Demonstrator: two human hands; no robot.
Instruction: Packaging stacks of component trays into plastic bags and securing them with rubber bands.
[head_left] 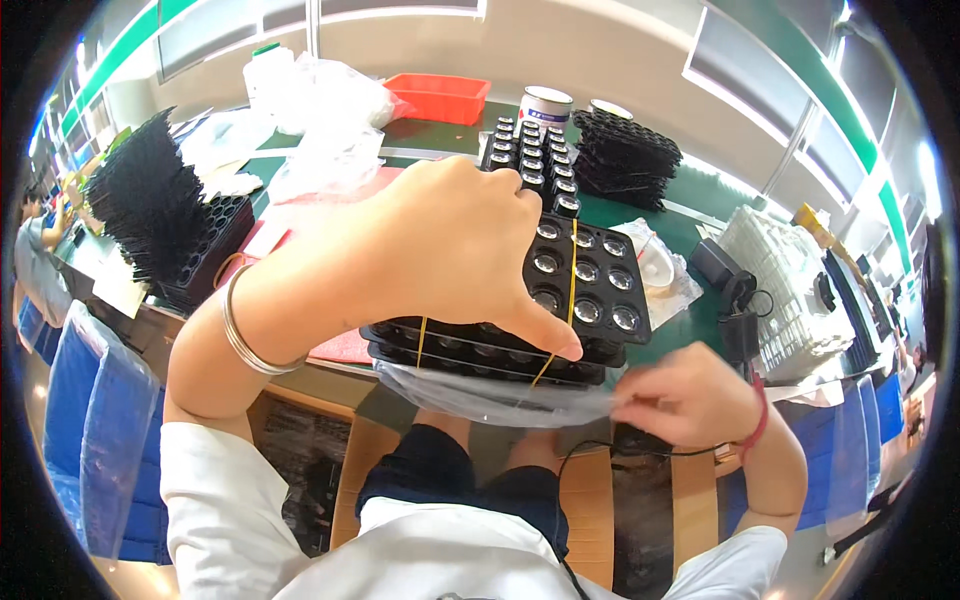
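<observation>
Far left: a fanned stack of black trays point(150, 195) is seen standing on the bench point(700, 190), well apart from the work in hand

Left hand point(450, 250) is laid flat over the top of the banded trays point(590, 285), thumb hooked down over the near edge, so the bundle is gripped and carried by this hand. A metal bangle point(245, 335) is worn on that wrist. The bundle is held just above and partly past the bench's near edge, over the lap. It is made up of several black trays stacked together; round lenses point(587, 271) are seated in the top one. Yellow bands point(572, 275) are wrapped around the stack

Below the bundle a clear bag point(490, 395) is stretched, touching its underside near the front. Its right end is pinched shut between the fingers of the right hand point(690, 400); a red cord point(757, 420) is seen on that wrist

Judgement: bagging appears to be under way. For a clean job the stack should be kept level so the lenses are not tipped out, the bag mouth should be held wide and taut, and the bands should be kept from snagging on the film. Corners are best fed in first

Behind, more filled trays point(525, 150) and a dark stack point(625, 150) are lying; at right, white trays point(780, 280) are piled
</observation>
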